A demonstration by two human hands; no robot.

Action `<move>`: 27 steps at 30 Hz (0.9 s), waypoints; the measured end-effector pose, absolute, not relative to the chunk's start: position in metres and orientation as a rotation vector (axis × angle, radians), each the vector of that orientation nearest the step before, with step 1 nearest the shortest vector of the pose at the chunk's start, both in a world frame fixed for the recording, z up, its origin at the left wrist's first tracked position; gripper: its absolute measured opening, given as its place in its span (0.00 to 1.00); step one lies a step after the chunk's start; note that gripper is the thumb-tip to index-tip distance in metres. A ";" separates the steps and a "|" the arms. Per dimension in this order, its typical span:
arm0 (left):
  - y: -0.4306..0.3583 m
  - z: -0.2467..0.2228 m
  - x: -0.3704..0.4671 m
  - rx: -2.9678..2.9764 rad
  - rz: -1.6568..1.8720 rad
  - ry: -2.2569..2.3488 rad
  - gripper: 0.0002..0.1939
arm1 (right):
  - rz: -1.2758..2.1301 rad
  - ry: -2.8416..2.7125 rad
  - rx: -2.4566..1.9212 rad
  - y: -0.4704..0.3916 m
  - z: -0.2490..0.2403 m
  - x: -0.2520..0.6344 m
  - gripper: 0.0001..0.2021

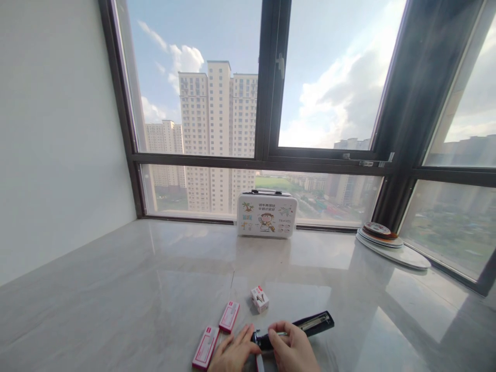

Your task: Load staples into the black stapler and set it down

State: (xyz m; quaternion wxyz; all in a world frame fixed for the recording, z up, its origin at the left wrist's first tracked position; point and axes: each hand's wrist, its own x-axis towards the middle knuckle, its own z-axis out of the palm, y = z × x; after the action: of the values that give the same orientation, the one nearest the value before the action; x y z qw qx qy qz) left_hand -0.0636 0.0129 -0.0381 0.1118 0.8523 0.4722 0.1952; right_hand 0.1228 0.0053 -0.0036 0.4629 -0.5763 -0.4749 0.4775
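A black stapler (pixel 324 321) lies swung open near the front of the counter, its metal channel showing at the right. At its left end is my left hand (pixel 234 351), with the fingers on one side and the thumb on the other, closed on it. My right hand (pixel 293 349) pinches at the stapler's middle with thumb and forefinger; a sliver of bright metal shows by the fingertips. Whether that is loose staples or part of the stapler I cannot tell. Beneath, between the hands, a red-and-white box (pixel 260 363) shows partly.
Two pink-and-white boxes (pixel 205 347) (pixel 229 316) lie left of the stapler, and a small white box (pixel 259 299) stands beyond it. A white printed case (pixel 266 215) stands against the window. Stacked plates (pixel 411 257) sit at the right on the marble counter (pixel 116 299).
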 end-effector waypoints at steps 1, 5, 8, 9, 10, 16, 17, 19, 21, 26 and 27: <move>0.014 -0.034 -0.065 2.480 0.549 1.362 0.14 | 1.188 -1.143 -1.398 0.008 -0.007 0.120 0.26; 0.012 -0.013 -0.069 2.398 0.406 1.274 0.18 | 1.077 -1.352 -1.367 0.010 0.000 0.114 0.22; 0.000 0.002 -0.067 2.369 0.435 1.291 0.21 | 0.904 -1.567 -1.352 0.000 0.023 0.117 0.17; -0.006 0.006 -0.066 2.359 0.495 1.304 0.22 | 0.855 -1.610 -1.351 -0.005 0.031 0.119 0.15; -0.011 0.008 -0.064 2.341 0.571 1.320 0.22 | 0.822 -1.654 -1.356 -0.010 0.039 0.122 0.13; -0.030 0.012 -0.058 2.226 0.812 1.360 0.17 | 0.704 -2.046 -1.479 -0.034 0.059 0.135 0.04; -0.031 0.014 -0.059 2.223 0.826 1.348 0.18 | 0.696 -2.071 -1.478 -0.036 0.058 0.137 0.05; -0.034 0.018 -0.061 2.207 0.871 1.320 0.19 | 0.705 -2.070 -1.466 -0.041 0.055 0.143 0.06; -0.037 0.023 -0.065 2.170 0.949 1.320 0.17 | 0.694 -1.999 -1.507 -0.045 0.049 0.156 0.06; -0.045 0.024 -0.057 2.167 0.964 1.550 0.16 | 0.544 -1.748 -1.775 -0.053 0.024 0.194 0.18; -0.046 0.022 -0.051 2.197 0.941 1.594 0.18 | 0.534 -1.751 -1.787 -0.054 0.019 0.196 0.20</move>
State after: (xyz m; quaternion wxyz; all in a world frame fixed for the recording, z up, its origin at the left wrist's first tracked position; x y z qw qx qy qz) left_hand -0.0513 -0.0458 0.0221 0.1338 0.7579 0.5499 0.3245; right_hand 0.1956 -0.0543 0.0193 0.2877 -0.6690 -0.6555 0.1999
